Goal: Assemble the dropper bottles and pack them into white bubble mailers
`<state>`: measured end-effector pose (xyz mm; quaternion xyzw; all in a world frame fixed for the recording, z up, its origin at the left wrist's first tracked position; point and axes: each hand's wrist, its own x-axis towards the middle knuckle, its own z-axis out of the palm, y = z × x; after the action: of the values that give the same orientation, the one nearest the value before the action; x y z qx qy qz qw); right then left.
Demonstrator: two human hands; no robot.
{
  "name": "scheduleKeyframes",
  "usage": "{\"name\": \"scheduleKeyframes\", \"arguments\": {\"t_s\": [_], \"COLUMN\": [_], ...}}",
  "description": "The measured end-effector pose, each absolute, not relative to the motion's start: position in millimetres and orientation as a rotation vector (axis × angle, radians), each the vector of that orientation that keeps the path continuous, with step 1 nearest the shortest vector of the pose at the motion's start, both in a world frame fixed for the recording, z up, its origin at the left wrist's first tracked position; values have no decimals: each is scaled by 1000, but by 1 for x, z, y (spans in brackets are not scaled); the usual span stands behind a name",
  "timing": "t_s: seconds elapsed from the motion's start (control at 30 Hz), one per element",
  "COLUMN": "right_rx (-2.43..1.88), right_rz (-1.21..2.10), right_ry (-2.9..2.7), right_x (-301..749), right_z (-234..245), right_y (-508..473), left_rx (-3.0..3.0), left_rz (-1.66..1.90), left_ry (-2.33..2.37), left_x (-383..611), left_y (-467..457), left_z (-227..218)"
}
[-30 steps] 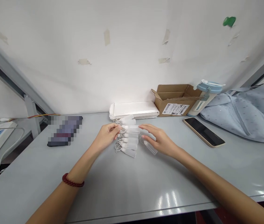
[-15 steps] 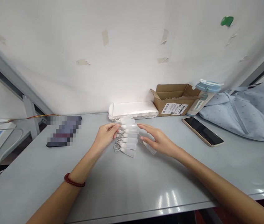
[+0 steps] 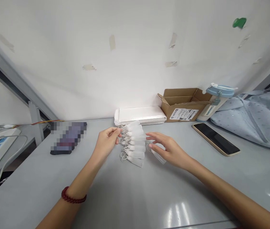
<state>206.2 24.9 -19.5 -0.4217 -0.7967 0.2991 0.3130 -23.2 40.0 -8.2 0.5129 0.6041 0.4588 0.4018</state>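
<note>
- Left hand [image 3: 106, 140]?
- Thumb and forefinger together; whether pinching anything, can't tell. Slim translucent white-looped plastic pieces [image 3: 136, 148] row at its three o'clock.
- Right hand [image 3: 172, 151]?
- Fingers apart, row at nine o'clock.

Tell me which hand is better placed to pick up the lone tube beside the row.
Probably the right hand: it is open and close to the lone tube, while the left hand is across the row of tubes.
</note>
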Motion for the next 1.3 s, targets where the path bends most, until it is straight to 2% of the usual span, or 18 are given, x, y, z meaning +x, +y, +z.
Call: {"name": "scheduleKeyframes", "arguments": {"t_s": [0.33,0.83,1.07,1.3], "right_rx": [-1171,-1499,-1593,-1366], "right_rz": [665,529,378,411], "right_ry": [-2125,-2549,-2284,-2101], "right_x": [216,224,222,212], "right_z": [-15,-19,-18,-10], "right_y": [29,30,33,23], "left_rx": [1407,1578,1655,1583], "left_rz": [1010,1067,1132,1019], "left_ry": [1666,1752,1673,1422], "left_x": [-23,-18,-13,0], "left_y": [41,33,26,17], "left_z": [-13,-9,-9,-5]}}
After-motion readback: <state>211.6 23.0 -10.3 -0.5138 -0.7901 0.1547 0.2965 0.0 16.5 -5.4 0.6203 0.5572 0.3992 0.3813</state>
